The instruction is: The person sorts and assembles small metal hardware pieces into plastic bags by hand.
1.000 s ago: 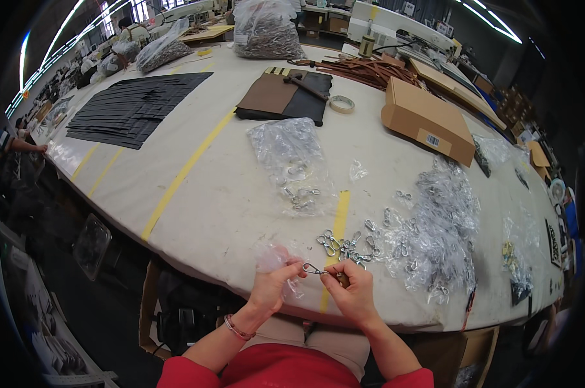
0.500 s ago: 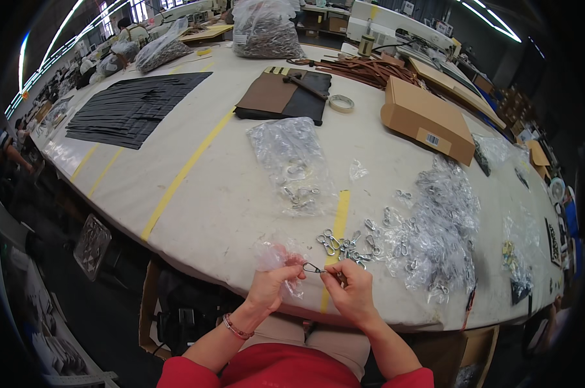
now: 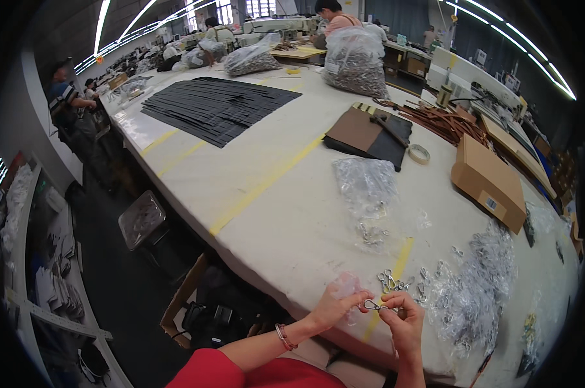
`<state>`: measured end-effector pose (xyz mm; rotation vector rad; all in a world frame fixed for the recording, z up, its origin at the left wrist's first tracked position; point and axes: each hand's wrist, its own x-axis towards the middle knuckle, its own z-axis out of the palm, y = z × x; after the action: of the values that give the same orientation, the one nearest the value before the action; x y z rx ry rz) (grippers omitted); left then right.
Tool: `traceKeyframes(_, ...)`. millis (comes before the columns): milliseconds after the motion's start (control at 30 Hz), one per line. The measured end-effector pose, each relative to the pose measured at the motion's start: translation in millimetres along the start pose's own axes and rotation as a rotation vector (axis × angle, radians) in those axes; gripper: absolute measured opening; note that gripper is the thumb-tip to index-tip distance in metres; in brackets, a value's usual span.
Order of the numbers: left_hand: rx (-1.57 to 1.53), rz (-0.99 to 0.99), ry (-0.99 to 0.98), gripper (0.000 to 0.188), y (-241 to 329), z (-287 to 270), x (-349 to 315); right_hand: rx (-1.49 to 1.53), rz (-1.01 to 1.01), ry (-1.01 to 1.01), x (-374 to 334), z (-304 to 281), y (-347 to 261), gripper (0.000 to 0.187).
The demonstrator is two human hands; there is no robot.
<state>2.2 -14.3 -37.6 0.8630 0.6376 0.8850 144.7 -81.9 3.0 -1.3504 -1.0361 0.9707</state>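
Observation:
A small silver snap hook (image 3: 371,304) is held between my two hands near the table's front edge. My left hand (image 3: 331,309) pinches one end of it with thumb and forefinger. Crumpled clear plastic (image 3: 348,284) sits against the fingers of that same hand. At the other end, the fingers of my right hand (image 3: 404,318) are closed on the hook. Just beyond my hands lie several loose snap hooks (image 3: 389,280). To their right spreads a heap of clear plastic wrappers (image 3: 483,284) with more metal hooks among them.
A clear bag with hooks (image 3: 367,187) lies farther back. Beyond are a hammer (image 3: 389,131) on dark sheets, a tape roll (image 3: 419,153), a cardboard box (image 3: 490,181) and black strips (image 3: 218,107). A stool (image 3: 142,220) stands left of the table; people work at the back.
My view has swung to the left, so the table and my hands appear farther right. Both hands still hold the snap hook between them.

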Motion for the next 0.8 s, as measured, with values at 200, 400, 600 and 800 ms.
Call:
traceKeyframes(200,0.067,0.022,-0.094,0.012,3.1,-0.1,-5.9,0.038,0.011,-0.009,5.9,15.1,-4.2,0.007)
traceKeyframes(400,0.079,-0.069,-0.157,0.012,15.4,2.1,-7.1,0.081,0.057,-0.004,8.8,14.6,-2.1,0.007)
traceKeyframes(600,-0.106,-0.105,-0.092,0.013,4.5,-3.0,-2.2,-0.027,0.107,-0.015,3.5,13.2,-11.2,0.009)
traceKeyframes(800,-0.328,-0.140,0.143,0.014,14.8,-14.1,8.8,-0.045,0.102,0.020,-5.1,-2.9,-2.4,0.008)
